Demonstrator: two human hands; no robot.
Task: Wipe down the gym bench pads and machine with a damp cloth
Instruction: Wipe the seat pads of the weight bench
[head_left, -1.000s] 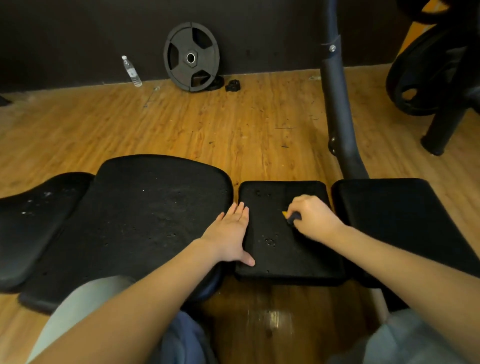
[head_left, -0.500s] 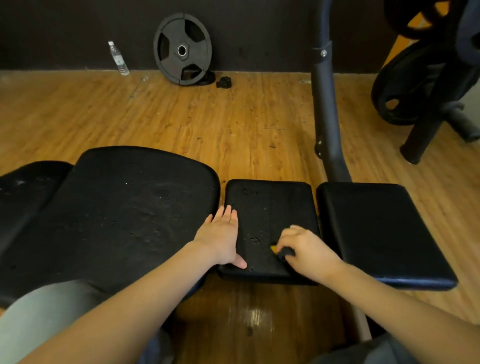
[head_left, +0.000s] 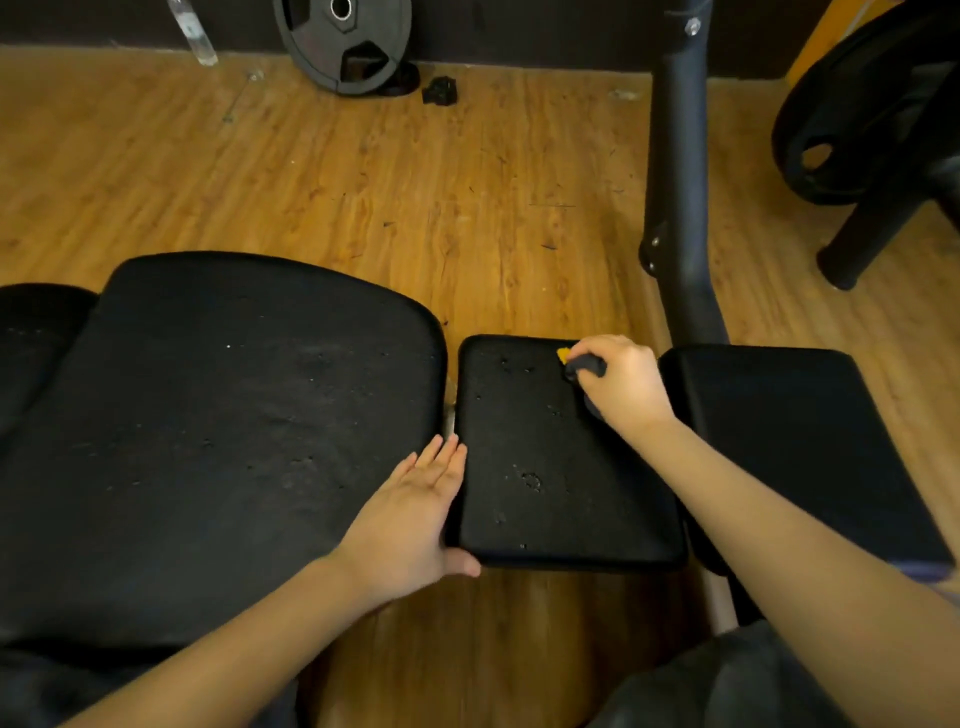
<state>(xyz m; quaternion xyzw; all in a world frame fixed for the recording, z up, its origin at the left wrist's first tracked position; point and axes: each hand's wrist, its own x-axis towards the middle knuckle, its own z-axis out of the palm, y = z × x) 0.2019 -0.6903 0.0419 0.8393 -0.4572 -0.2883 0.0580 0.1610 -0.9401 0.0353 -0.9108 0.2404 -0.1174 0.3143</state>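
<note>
Cloth (head_left: 584, 365) now at the far right corner of the middle pad (head_left: 550, 467); half a second ago it was at that pad's near edge, and half a second before that around mid-pad. Reads as back-and-forth strokes along the right side of the pad. The cloth is dark with a yellow-orange bit showing at its far end.

Right hand (head_left: 621, 382): fingers curled round the bunched cloth, clamped on it and pressing it down onto the pad surface.

Left hand (head_left: 410, 519): flat, fingers straight and together, holding nothing. It rests at the right edge of the large pad (head_left: 234, 415), fingertips reaching the gap beside the middle pad, thumb under the middle pad's near left corner. Position unchanged across the three pictures; looks like bracing.

Middle pad surface shows small pits and specks, most on its left half and centre. Judgement: right strip of this pad has been covered end to end; left strip probably not reached yet. Right pad (head_left: 810, 441) looks smoother. The machine upright (head_left: 680, 208), behind the pads, is not being touched.

Weight plate (head_left: 345, 44) leans against the far wall.
</note>
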